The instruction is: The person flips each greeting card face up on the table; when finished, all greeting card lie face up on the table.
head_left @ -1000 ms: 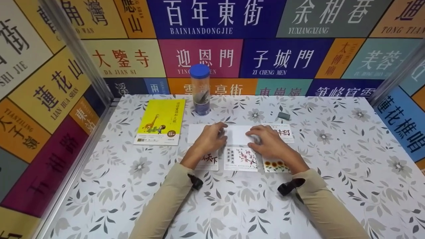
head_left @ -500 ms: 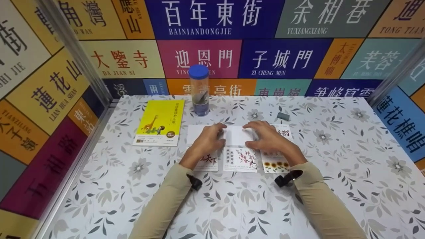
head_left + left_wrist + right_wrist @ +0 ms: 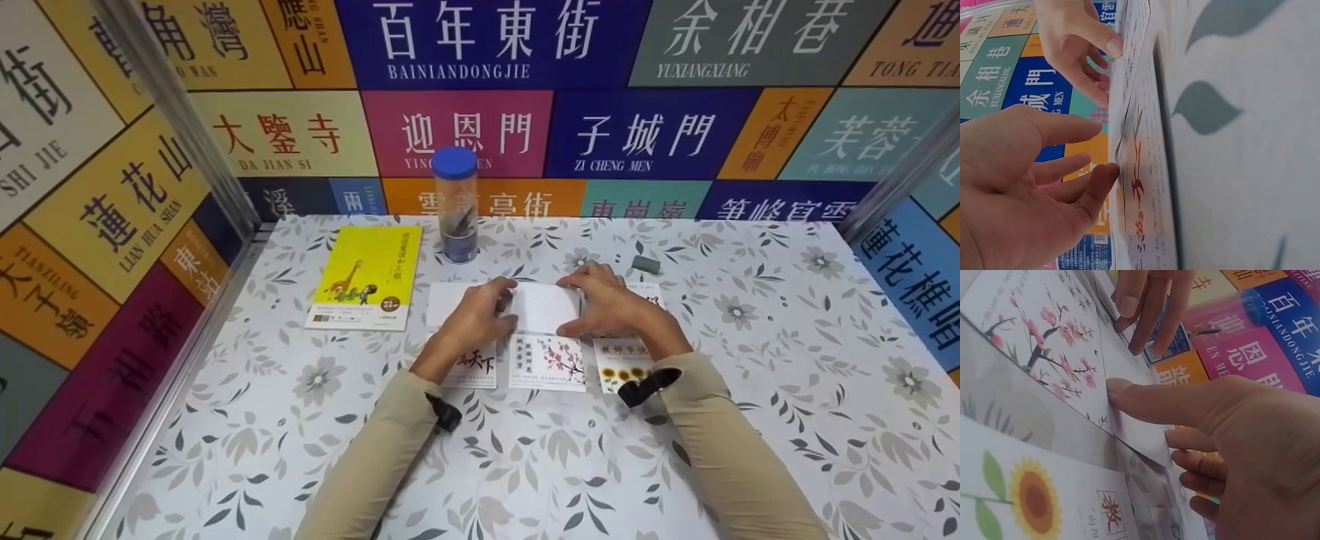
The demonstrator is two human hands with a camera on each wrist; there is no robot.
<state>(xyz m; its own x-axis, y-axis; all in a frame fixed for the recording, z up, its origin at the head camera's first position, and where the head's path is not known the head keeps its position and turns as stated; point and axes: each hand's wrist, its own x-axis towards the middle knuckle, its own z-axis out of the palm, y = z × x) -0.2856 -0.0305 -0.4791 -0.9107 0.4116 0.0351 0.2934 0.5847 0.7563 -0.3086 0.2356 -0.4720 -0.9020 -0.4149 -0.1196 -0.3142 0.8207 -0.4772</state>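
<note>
A blank white card [image 3: 547, 306] lies flat between the two hands, above a plum-blossom card [image 3: 547, 365]. My left hand [image 3: 480, 311] rests at its left side, over another blank card [image 3: 444, 301]. In the left wrist view, the left thumb [image 3: 1105, 175] touches a card's near edge and the fingers stay spread. My right hand [image 3: 619, 304] spans the blank card's right side. Its thumb [image 3: 1129, 396] touches the near edge in the right wrist view, with the other fingers by the right edge. A red-lettered card [image 3: 645, 294] lies partly hidden behind the right hand.
A red calligraphy card [image 3: 476, 369] and a sunflower card [image 3: 611, 367] flank the plum-blossom card. A yellow book [image 3: 365, 274] lies at the left. Behind stands a clear tube with a blue lid [image 3: 456, 206]. A small grey-green cylinder [image 3: 646, 264] lies at the back right.
My right hand has turned and shifted slightly, its fingers now by the middle blank card's right edge; more of the sunflower card shows. The left hand has hardly moved.
</note>
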